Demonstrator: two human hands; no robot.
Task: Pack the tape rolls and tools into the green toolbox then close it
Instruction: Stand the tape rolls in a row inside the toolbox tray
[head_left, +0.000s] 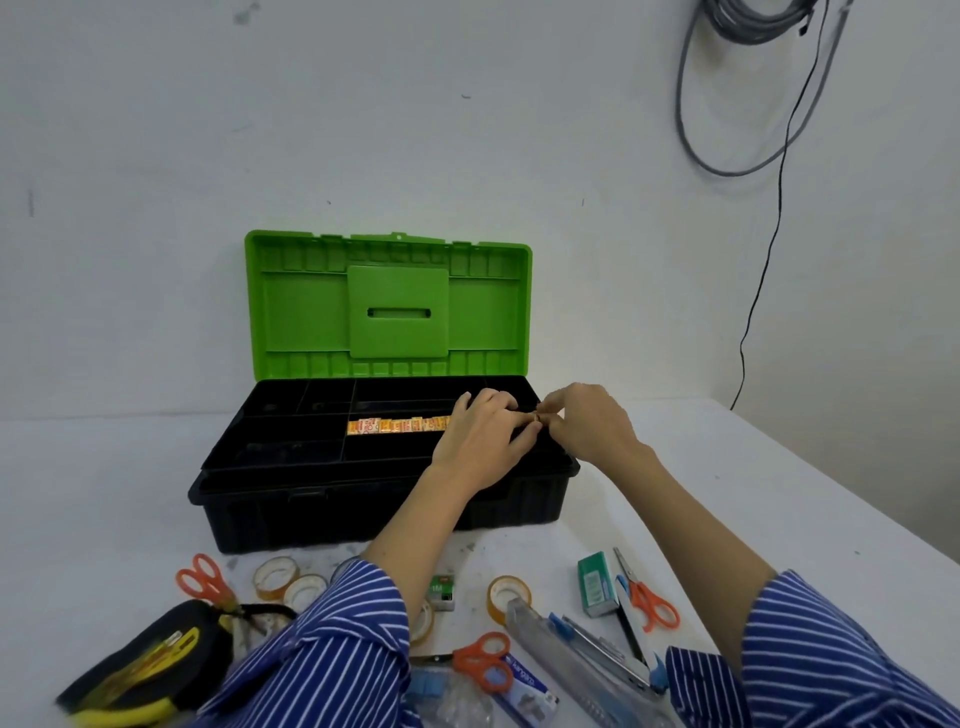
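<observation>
The toolbox (332, 512) stands open on the white table, its green lid (387, 306) upright and a black divided tray on top. A row of orange and yellow small packets (397, 425) lies in a middle tray compartment. My left hand (483, 441) and my right hand (587, 423) meet over the tray's right end and together pinch a small brownish item (538, 417) between their fingertips. Clear tape rolls (288, 582) and another tape roll (508, 597) lie on the table in front of the box.
Near the front edge lie orange-handled scissors (205, 579), a second pair of scissors (480, 660), a third pair of scissors (647, 597), a green staple box (597, 584), utility knives (587, 654), a black-yellow pouch (150, 660). Cables (769, 249) hang on the right wall.
</observation>
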